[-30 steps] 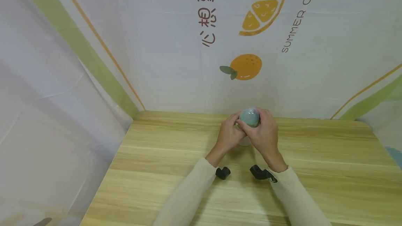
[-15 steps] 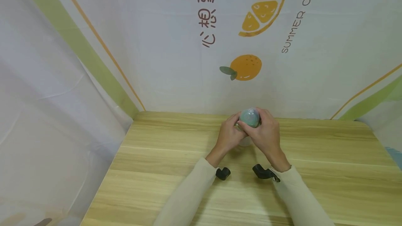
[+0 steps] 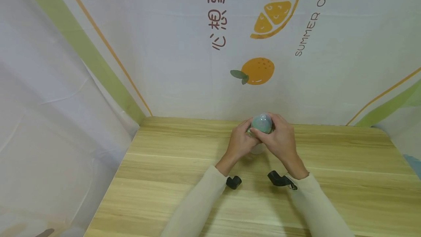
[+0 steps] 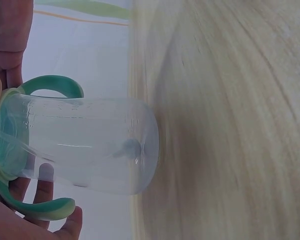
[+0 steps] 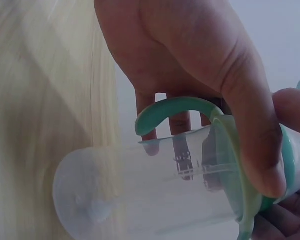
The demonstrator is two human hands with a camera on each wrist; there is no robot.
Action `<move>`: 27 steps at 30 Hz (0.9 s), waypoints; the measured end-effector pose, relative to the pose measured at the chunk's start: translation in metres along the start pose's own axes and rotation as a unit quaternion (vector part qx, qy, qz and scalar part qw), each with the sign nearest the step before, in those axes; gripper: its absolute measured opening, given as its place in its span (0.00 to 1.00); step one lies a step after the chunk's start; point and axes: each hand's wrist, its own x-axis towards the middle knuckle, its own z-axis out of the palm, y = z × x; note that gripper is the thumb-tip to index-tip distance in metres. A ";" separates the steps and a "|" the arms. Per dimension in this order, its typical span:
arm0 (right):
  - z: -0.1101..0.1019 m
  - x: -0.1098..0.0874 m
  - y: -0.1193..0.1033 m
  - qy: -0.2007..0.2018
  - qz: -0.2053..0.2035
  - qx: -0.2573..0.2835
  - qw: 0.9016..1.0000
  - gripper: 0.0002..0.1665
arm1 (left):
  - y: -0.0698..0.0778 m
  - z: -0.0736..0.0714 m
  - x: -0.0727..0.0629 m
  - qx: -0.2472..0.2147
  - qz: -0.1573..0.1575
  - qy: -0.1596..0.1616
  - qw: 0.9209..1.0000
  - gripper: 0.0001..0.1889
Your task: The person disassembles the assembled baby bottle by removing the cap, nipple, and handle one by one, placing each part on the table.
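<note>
A clear baby bottle point(image 4: 85, 142) with two green handles stands upright between both hands, its rounded cap point(image 3: 262, 123) facing up in the head view. Inside, the wrist views show a straw with a weighted ball point(image 4: 131, 148) near the bottom. My left hand point(image 3: 242, 140) grips the bottle around its collar, fingers behind it beside a curved handle point(image 4: 45, 209). My right hand point(image 3: 280, 137) grips the top from the other side, its thumb point(image 5: 257, 145) across the green collar and fingers behind the clear body. Whether the base touches the table cannot be told.
The wooden table point(image 3: 164, 178) spreads around the hands, and a white printed cloth point(image 3: 181, 65) hangs behind its back edge. Black wrist camera mounts point(image 3: 234, 182) stick out below both wrists. Another white cloth point(image 3: 49, 101) hangs at the left.
The right wrist and forearm have swung a little to the right, the hand turning slightly around the bottle top. The left hand and the bottle stay nearly in place.
</note>
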 end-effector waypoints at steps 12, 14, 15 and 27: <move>-0.012 0.008 -0.002 -0.048 0.046 0.040 0.997 0.32 | -0.002 -0.001 -0.001 -0.017 0.017 -0.013 1.000 0.35; -0.012 0.009 -0.003 -0.051 0.049 0.048 0.996 0.32 | -0.002 -0.002 -0.002 -0.016 0.018 -0.013 1.000 0.35; -0.012 0.009 -0.003 -0.052 0.051 0.051 0.996 0.32 | -0.002 -0.002 -0.002 -0.016 0.018 -0.013 1.000 0.34; -0.015 0.008 0.001 -0.076 0.067 0.078 0.992 0.34 | -0.001 -0.002 -0.002 -0.008 0.022 -0.013 1.000 0.34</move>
